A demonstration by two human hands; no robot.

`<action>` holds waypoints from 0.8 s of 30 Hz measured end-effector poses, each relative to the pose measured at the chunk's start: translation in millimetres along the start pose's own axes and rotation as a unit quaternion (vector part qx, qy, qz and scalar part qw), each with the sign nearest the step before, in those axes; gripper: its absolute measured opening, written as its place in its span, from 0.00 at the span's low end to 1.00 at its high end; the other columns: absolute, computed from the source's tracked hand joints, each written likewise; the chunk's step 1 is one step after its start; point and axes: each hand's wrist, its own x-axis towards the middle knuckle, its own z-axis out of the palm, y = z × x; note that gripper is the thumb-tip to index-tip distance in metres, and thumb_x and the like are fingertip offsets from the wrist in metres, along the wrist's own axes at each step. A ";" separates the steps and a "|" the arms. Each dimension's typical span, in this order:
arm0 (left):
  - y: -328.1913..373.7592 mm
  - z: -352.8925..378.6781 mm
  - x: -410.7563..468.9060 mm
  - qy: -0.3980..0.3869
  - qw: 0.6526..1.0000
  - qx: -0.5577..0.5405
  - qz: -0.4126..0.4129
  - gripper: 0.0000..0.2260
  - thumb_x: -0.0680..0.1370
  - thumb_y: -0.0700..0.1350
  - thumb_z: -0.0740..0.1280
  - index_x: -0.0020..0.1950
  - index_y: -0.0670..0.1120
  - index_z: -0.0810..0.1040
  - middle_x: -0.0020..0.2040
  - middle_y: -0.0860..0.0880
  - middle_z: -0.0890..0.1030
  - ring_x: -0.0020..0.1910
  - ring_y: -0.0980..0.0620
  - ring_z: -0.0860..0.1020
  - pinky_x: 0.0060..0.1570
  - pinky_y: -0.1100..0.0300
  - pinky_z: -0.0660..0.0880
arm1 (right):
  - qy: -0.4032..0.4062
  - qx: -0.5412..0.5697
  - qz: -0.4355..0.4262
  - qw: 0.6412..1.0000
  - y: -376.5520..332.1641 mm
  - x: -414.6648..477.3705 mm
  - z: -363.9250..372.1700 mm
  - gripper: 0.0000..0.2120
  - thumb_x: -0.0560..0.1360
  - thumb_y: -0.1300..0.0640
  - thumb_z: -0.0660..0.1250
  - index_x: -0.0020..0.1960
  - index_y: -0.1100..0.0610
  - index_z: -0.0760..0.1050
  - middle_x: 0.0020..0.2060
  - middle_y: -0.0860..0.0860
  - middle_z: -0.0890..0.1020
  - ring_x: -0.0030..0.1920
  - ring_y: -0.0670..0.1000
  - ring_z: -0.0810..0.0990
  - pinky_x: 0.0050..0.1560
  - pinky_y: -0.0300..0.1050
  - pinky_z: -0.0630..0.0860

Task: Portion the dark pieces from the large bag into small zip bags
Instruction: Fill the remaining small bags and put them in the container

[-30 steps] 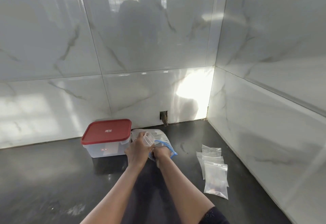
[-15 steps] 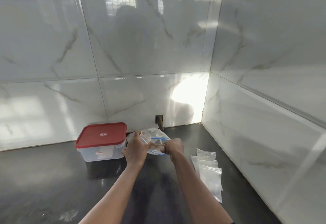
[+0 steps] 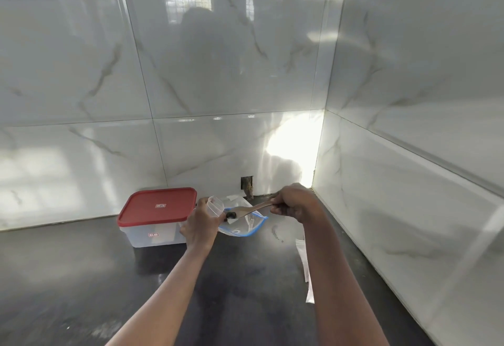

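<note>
Spare zip bags [image 3: 305, 261] mostly hidden behind right forearm [image 3: 335, 272].

Dark pieces [image 3: 230, 214] sit on a spoon [image 3: 249, 209] at centre frame. The small zip bag [image 3: 214, 207] is held open beside it, above the blue-edged large bag [image 3: 243, 226].

My left hand [image 3: 200, 225] holds a small clear bag [image 3: 214, 206] open above the dark counter [image 3: 81, 277]. My right hand [image 3: 294, 204] grips a spoon [image 3: 251, 209], its bowl carrying dark pieces [image 3: 231, 214] at the bag's mouth. The big bag [image 3: 245, 225] lies just beyond, right of the red-lidded box [image 3: 156, 216]. Spare bags [image 3: 306, 269] lie near my right arm.
</note>
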 end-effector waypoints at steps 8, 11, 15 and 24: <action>-4.1 1.1 -2.4 -0.003 1.000 -0.009 0.012 0.21 0.71 0.50 0.71 0.62 0.51 0.72 0.54 0.48 0.80 0.56 0.44 0.76 0.56 0.49 0.67 | 0.029 -0.024 -0.091 0.995 -11.3 -5.3 18.2 0.11 0.73 0.73 0.58 0.39 0.68 0.78 0.28 0.59 0.76 0.25 0.52 0.72 0.27 0.38 0.73; -3.4 -0.1 -4.2 0.001 1.000 -0.009 0.007 0.22 0.71 0.50 0.71 0.63 0.51 0.71 0.55 0.47 0.80 0.57 0.43 0.76 0.55 0.50 0.67 | 0.040 -0.094 -0.137 0.985 -9.1 -8.1 29.4 0.10 0.74 0.71 0.60 0.43 0.66 0.80 0.26 0.58 0.77 0.24 0.50 0.74 0.29 0.35 0.75; -3.8 -1.2 -3.5 -0.005 1.000 -0.008 0.000 0.23 0.71 0.51 0.71 0.64 0.50 0.69 0.57 0.46 0.79 0.59 0.42 0.75 0.57 0.48 0.66 | 0.021 -0.168 -0.194 0.966 -9.5 -14.5 38.0 0.11 0.74 0.70 0.61 0.45 0.63 0.82 0.29 0.57 0.79 0.25 0.48 0.75 0.31 0.31 0.75; 0.7 -7.6 -5.1 0.001 1.000 -0.017 -0.012 0.26 0.72 0.49 0.69 0.68 0.48 0.67 0.58 0.44 0.78 0.60 0.41 0.74 0.57 0.48 0.66 | 0.025 -0.249 -0.239 0.938 -14.6 -22.4 39.4 0.13 0.73 0.69 0.61 0.49 0.62 0.83 0.31 0.57 0.81 0.28 0.49 0.78 0.36 0.32 0.77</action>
